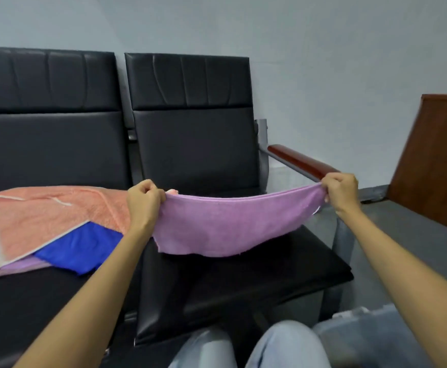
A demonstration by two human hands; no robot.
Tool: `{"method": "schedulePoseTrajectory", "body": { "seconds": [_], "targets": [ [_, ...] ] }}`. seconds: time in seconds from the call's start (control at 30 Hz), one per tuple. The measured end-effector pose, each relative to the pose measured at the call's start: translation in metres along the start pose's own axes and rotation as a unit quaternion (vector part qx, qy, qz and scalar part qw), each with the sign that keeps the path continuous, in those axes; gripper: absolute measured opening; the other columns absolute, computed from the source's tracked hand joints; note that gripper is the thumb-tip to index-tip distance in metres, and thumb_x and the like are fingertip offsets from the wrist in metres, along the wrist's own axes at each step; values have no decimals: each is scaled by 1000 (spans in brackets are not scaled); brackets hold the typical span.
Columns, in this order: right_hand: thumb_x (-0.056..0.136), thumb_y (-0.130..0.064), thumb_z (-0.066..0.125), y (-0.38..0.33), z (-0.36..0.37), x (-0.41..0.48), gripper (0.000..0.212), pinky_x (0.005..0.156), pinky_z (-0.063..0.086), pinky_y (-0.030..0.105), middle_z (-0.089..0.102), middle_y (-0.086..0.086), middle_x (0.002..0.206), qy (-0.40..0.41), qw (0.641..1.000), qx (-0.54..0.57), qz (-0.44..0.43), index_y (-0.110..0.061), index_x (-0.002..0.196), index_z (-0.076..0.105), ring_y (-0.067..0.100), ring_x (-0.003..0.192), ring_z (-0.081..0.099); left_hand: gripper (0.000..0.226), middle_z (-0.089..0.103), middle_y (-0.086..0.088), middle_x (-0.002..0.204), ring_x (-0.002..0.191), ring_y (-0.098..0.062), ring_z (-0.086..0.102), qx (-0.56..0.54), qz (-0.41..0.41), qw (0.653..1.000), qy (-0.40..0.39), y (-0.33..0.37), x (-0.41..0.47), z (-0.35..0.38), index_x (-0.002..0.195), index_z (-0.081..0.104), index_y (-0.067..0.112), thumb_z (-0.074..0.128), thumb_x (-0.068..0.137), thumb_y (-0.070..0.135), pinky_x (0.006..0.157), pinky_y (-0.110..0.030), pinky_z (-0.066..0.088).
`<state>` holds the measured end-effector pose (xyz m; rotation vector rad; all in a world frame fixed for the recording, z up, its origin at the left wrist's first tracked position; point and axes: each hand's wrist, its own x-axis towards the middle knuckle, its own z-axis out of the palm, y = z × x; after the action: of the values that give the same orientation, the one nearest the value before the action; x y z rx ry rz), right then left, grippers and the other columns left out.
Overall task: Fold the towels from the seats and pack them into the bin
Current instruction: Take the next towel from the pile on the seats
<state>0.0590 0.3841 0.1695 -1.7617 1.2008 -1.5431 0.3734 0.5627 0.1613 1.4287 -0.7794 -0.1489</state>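
A purple towel (225, 224) hangs stretched between my two hands above the right black seat (243, 277). My left hand (144, 199) grips its left end and my right hand (340, 191) pinches its right end; the middle sags and the lower edge hangs free over the seat. On the left seat lie an orange patterned towel (36, 216), a blue towel (84, 248) partly under it, and a strip of another purple towel (23, 265) beneath. A grey bin (371, 333), blurred, stands at the bottom right beside my knees.
The black padded seats stand against a pale wall. A red-brown armrest (299, 160) on a grey metal frame sits just behind my right hand. A brown wooden panel (434, 160) rises at the right over grey floor.
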Motion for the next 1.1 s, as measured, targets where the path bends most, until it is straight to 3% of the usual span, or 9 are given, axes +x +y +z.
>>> {"method": "schedulePoseTrajectory", "body": {
  "seconds": [0.17, 0.33, 0.47, 0.57, 0.7, 0.77, 0.87, 0.93, 1.1],
  "targets": [
    [46, -9, 39, 43, 7, -30, 24, 41, 12, 19, 20, -11, 32, -84, 993, 44, 69, -20, 28, 28, 2, 37, 18, 27, 37, -4, 47, 52, -15, 31, 65, -26, 993, -93, -40, -22, -6, 47, 37, 7, 40, 68, -9, 50, -25, 25],
    [52, -8, 46, 64, 30, -38, 12, 41, 21, 19, 27, -7, 29, -169, 968, -44, 180, -7, 44, 38, 15, 45, 25, 32, 46, -3, 46, 57, -20, 44, 167, -97, 965, -179, -80, -13, -7, 50, 41, 10, 40, 69, -15, 55, -26, 34],
    [53, -19, 37, 69, 51, -27, 31, 58, 30, 33, 43, 11, 52, -139, 973, -145, 112, 7, 53, 53, 24, 60, 38, 23, 55, -15, 65, 66, -21, 48, 223, -97, 955, -169, -99, 12, 4, 60, 46, 10, 44, 76, -7, 58, -28, 37],
    [75, -15, 39, 80, 65, -12, 27, 65, 30, 31, 45, 15, 64, -78, 971, -201, 101, -5, 52, 48, 28, 70, 41, 23, 59, -21, 74, 73, -25, 51, 243, -76, 958, -134, -111, 33, 10, 62, 46, 11, 46, 75, -9, 63, -34, 40],
    [87, -8, 45, 104, 88, -2, 25, 68, 32, 32, 51, 21, 77, -78, 952, -266, 131, -3, 63, 52, 30, 76, 44, 30, 55, -11, 77, 76, -23, 49, 250, -29, 957, -146, -129, 40, 18, 69, 46, 12, 39, 81, -15, 64, -28, 38],
    [87, -10, 46, 117, 96, -5, 21, 68, 36, 33, 59, 25, 88, -116, 935, -297, 155, -2, 70, 56, 34, 79, 49, 19, 54, -2, 78, 77, -20, 49, 212, -72, 952, -207, -138, 35, 24, 77, 49, 15, 49, 91, 3, 61, -26, 38],
    [83, -9, 43, 132, 100, -17, 15, 74, 41, 35, 61, 23, 97, -150, 920, -320, 172, -6, 83, 58, 37, 94, 53, 17, 58, 5, 87, 83, -13, 54, 306, -113, 873, -363, -146, 28, 28, 90, 61, 19, 65, 85, 35, 67, -22, 41],
    [82, -8, 44, 135, 100, -21, 21, 83, 42, 37, 60, 21, 103, -143, 927, -308, 160, -8, 98, 59, 38, 103, 51, 32, 58, 4, 100, 93, -13, 53, 378, -85, 831, -400, -145, 28, 27, 104, 63, 19, 72, 79, 34, 78, -21, 41],
    [86, -2, 45, 138, 96, -27, 26, 87, 42, 40, 60, 24, 105, -104, 942, -304, 97, 0, 109, 59, 38, 107, 50, 28, 53, 4, 101, 94, -13, 50, 416, -83, 791, -441, -133, 34, 26, 99, 61, 18, 73, 78, 31, 76, -23, 38]
  ]
}}
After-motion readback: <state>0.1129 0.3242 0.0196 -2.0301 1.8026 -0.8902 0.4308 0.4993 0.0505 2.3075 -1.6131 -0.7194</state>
